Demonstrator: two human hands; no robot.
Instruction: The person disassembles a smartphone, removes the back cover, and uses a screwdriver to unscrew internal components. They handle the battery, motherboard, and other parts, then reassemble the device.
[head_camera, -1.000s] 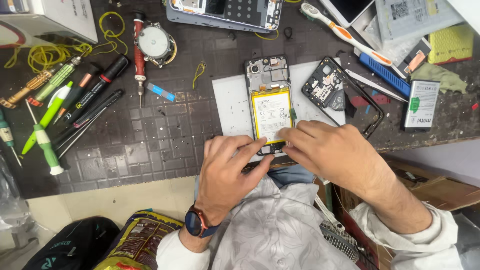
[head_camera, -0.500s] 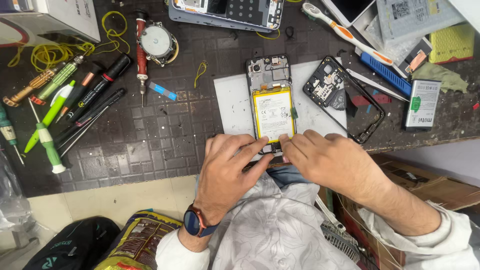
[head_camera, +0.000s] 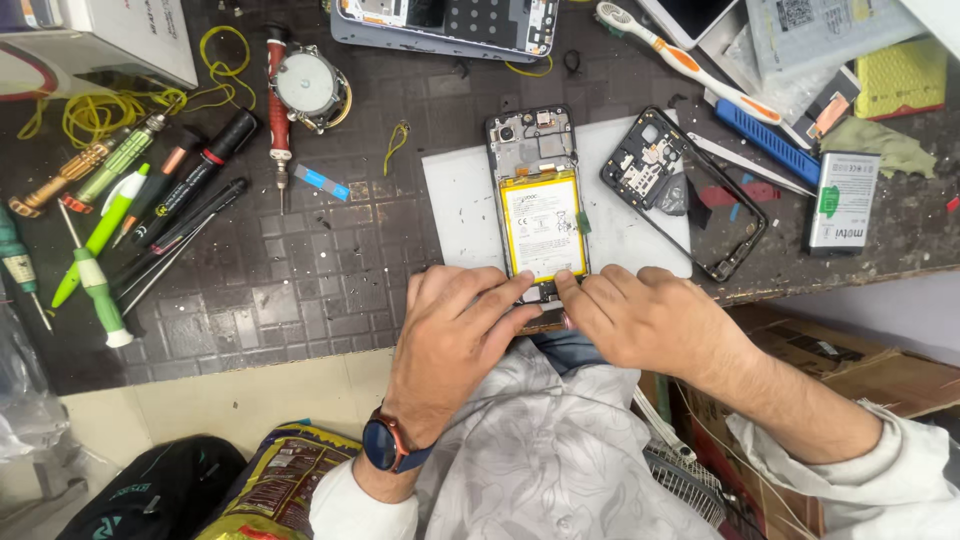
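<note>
Partly hidden: opened phone (head_camera: 540, 215) beneath hands.

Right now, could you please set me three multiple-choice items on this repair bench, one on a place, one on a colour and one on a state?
1. Where does the opened phone lie?
A. on the white mat
B. inside the cardboard box
C. on the person's lap

2. What colour is the battery in the opened phone?
A. blue
B. yellow
C. red

3. What are the left hand and right hand doing?
A. resting apart, off the bench
B. each holding a screwdriver
C. both pressing fingertips at the phone's bottom edge

Answers:
1. A, as the phone sits on the white mat, on the dark bench.
2. B, as the battery's face is yellow.
3. C, as the fingers of both hands meet at the phone's lower end and no tool shows in either.
</note>
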